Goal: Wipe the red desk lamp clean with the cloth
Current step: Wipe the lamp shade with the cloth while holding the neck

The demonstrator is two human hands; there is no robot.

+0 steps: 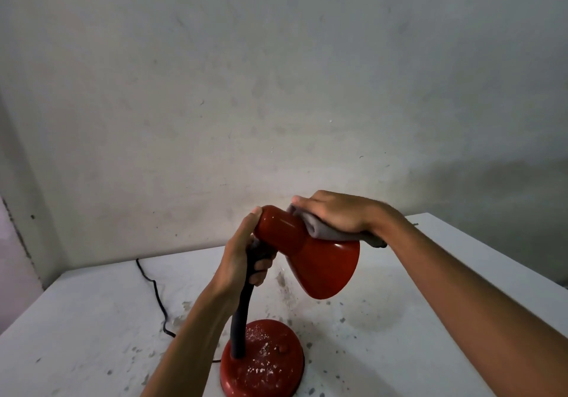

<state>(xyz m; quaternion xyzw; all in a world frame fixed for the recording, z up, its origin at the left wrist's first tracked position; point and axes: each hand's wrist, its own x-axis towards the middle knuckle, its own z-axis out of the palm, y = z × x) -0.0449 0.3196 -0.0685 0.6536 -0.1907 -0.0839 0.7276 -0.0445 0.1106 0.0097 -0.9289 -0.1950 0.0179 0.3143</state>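
The left hand (238,256) has its fingers (261,269) curled round the top of the lamp's dark flexible neck (242,310), just below the shade, with the thumb stretched up along the back of the shade's narrow end. The right hand (335,213) lies flat, fingers straight and close together, pressing a grey cloth (325,230) onto the upper side of the shade; the fingertips reach toward the narrow end, and a folded end of the cloth sticks out from under the heel of the hand, over the shade's rim.

The red desk lamp (307,255) stands near the front middle of a white table (430,319). Its shade (329,270) is a cone whose long axis runs from the closed narrow end at upper left down to the wide open mouth at lower right, so the mouth faces down and to the right, toward the tabletop. The neck rises from the round red base (264,363), bowing slightly leftward as it climbs to the shade. The base sits flat and is speckled with pale flecks.

A black cord (155,289) wanders from the base across the table's left part toward the back edge. The tabletop carries grey smudges and specks around the lamp. Behind stands a stained, pale wall (276,74).
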